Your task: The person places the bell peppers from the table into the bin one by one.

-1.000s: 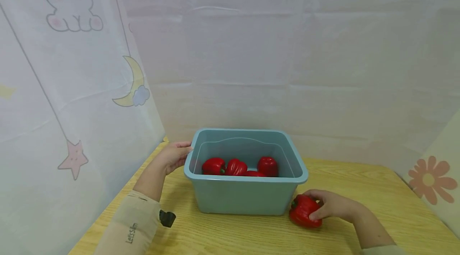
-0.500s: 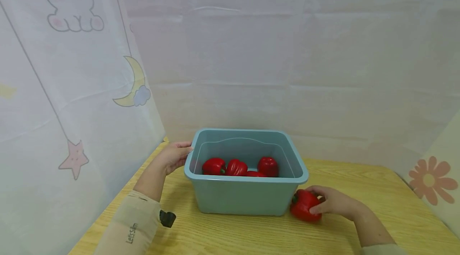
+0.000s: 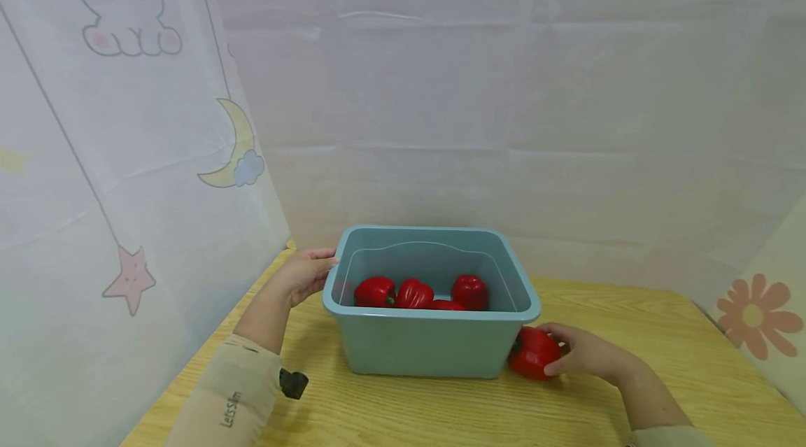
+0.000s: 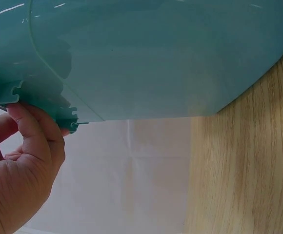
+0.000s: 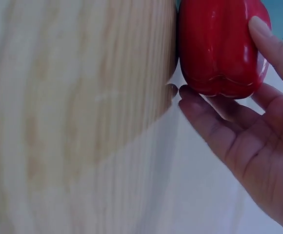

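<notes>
A blue-green plastic bin (image 3: 434, 342) stands on the table with several red bell peppers (image 3: 414, 293) inside. At its left end my left hand (image 3: 308, 272) grips the rim; the left wrist view shows the fingers (image 4: 39, 134) curled under that rim. Another red bell pepper (image 3: 534, 355) lies on the table against the bin's right side, its green stem end turned toward the bin. My right hand (image 3: 585, 356) holds this pepper between thumb and fingers. In the right wrist view the thumb (image 5: 273, 44) touches the pepper's side, and the fingers reach around its lobed end.
A wooden table (image 3: 390, 412) carries everything. Printed cloth (image 3: 428, 118) hangs behind it and along the left side. A small black item (image 3: 293, 383) sits by the left sleeve (image 3: 229, 391).
My right hand has slid the red bell pepper a short way back along the bin's right side. The left hand and the bin have stayed in place.
</notes>
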`<state>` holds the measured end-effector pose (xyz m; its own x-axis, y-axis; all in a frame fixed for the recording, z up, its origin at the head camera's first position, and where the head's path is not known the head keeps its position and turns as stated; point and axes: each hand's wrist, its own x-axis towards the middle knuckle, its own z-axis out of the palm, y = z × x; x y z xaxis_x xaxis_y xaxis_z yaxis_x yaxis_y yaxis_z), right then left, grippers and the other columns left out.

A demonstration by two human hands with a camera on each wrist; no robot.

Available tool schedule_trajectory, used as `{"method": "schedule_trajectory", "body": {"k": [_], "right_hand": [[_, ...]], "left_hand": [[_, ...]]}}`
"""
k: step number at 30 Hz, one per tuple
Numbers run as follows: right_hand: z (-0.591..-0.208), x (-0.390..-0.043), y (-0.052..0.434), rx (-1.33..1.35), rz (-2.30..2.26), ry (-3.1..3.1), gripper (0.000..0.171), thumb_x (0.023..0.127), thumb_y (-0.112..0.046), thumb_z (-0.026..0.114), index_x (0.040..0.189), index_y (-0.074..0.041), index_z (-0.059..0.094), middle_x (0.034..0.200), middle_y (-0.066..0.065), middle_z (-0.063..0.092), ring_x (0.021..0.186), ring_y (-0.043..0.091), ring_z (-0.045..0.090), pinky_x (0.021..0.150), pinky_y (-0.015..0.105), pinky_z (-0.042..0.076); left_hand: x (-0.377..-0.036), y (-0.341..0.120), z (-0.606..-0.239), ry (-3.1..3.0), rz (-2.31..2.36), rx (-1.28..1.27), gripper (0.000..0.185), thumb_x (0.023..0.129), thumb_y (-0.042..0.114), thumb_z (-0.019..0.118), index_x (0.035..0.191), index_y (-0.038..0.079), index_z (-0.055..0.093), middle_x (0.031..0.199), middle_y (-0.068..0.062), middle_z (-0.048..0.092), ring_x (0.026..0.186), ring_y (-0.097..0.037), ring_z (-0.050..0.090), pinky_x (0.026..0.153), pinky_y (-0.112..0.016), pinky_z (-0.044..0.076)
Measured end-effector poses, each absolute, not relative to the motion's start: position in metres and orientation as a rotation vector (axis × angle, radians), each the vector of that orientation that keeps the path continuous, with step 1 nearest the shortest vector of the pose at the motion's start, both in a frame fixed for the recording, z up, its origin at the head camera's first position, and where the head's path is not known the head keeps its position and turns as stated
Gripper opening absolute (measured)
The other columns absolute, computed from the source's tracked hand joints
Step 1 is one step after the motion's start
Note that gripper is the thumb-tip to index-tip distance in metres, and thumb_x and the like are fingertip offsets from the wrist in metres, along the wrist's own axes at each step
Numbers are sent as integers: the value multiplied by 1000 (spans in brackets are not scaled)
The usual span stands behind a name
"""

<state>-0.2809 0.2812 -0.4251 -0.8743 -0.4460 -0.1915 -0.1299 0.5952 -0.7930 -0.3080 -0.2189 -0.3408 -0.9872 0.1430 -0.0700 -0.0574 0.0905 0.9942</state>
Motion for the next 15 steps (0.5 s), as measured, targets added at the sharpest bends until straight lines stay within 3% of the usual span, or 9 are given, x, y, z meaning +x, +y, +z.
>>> {"method": "schedule_trajectory", "body": {"k": [8, 15], "right_hand": [[-426, -281, 279, -437, -1125, 2459, 68, 71, -18, 77, 128, -6, 43, 116, 9, 53, 103, 26, 49, 81, 40, 44], [-427, -282, 278, -437, -1103, 2489, 62, 70, -18, 78, 121, -5, 46, 108, 7, 55, 98, 24, 50, 78, 37, 45]], "left_hand": [[-308, -220, -340, 2199, 2028, 78, 42, 93, 10, 52, 132, -3, 44, 119, -21, 57, 92, -19, 63, 75, -25, 52], [-307, -219, -340, 2205, 2015, 86, 42, 93, 10, 51, 133, -2, 44, 121, -21, 56, 92, -18, 63, 76, -25, 52]]}}
